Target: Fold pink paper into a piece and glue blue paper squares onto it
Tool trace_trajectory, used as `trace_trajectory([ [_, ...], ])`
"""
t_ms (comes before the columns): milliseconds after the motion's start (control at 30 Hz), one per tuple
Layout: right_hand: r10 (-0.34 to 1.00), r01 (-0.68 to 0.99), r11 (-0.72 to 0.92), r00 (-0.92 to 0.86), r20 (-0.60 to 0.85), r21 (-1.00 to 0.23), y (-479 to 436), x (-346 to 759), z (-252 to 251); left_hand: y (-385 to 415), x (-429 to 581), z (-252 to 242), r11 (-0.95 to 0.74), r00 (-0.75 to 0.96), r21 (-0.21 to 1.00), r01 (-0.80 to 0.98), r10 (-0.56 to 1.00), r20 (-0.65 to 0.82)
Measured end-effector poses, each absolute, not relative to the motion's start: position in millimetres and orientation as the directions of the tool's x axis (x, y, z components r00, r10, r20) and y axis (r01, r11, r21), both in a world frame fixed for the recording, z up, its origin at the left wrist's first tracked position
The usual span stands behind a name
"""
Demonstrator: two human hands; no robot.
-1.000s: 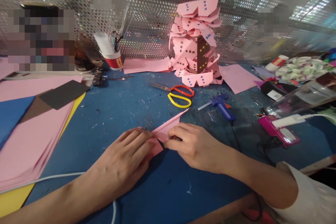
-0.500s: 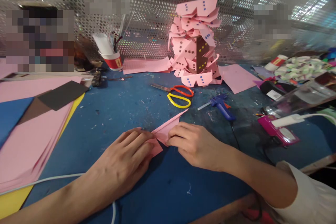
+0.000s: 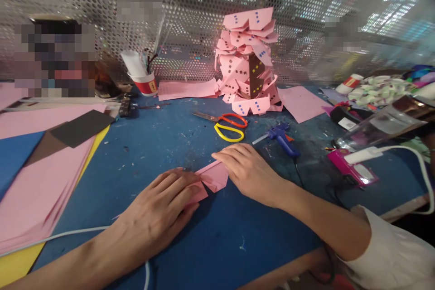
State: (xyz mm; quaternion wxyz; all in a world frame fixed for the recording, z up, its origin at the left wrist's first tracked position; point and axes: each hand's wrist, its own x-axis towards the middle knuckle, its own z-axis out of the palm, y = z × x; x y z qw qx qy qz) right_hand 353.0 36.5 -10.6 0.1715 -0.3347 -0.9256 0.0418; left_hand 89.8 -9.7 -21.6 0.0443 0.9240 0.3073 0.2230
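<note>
A folded piece of pink paper (image 3: 216, 175) lies on the blue table, with a notch in its near edge. My left hand (image 3: 163, 206) covers its left end, fingers together and pressing it down, so that part is hidden. At the other end my right hand (image 3: 246, 170) bends its fingers over the upper right corner and holds the fold. Beyond the hands lie scissors (image 3: 231, 134) with one red and one yellow handle. A blue glue gun (image 3: 283, 140) rests to their right, a glue stick poking out.
A tall stack of dotted pink folded papers (image 3: 234, 65) stands against the perforated metal panel (image 3: 190, 18). Pink sheets (image 3: 41, 176) lie at left, with a white cable (image 3: 78, 231) near them. At right are a clear bottle (image 3: 384, 122) and a magenta device (image 3: 353, 168).
My right hand has moved up and onto the right corner of the pink paper, whose raised tip is now folded down or covered. My left hand stays pressed on the other end.
</note>
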Motion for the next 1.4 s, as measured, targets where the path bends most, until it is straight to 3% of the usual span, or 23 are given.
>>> trace_trajectory([
  [167, 0.674, 0.66, 0.736, -0.689, 0.266, -0.152, 35.2, 355.1, -8.7, -6.3, 89.2, -18.3, -0.844, 0.753, 0.142, 0.517, 0.528, 0.393],
  [367, 0.691, 0.666, 0.721, -0.676, 0.255, -0.189, 32.7, 355.9, -5.0, -5.9, 84.0, -18.9, -0.831, 0.761, 0.084, 0.55, 0.54, 0.36],
  [767, 0.59, 0.532, 0.804, -0.767, 0.253, -0.265, 24.9, 346.9, -3.9, -6.4, 84.4, -17.3, -0.809, 0.744, 0.112, 0.578, 0.578, 0.336],
  [967, 0.605, 0.543, 0.793, -0.753, 0.259, -0.276, 23.8, 346.4, -3.8, -8.0, 87.1, -18.2, -0.796, 0.715, 0.154, 0.586, 0.597, 0.364],
  [1400, 0.623, 0.566, 0.778, -0.752, 0.216, -0.274, 24.7, 346.0, -5.8, -3.2, 89.8, -18.3, -0.789, 0.717, 0.117, 0.603, 0.601, 0.353],
])
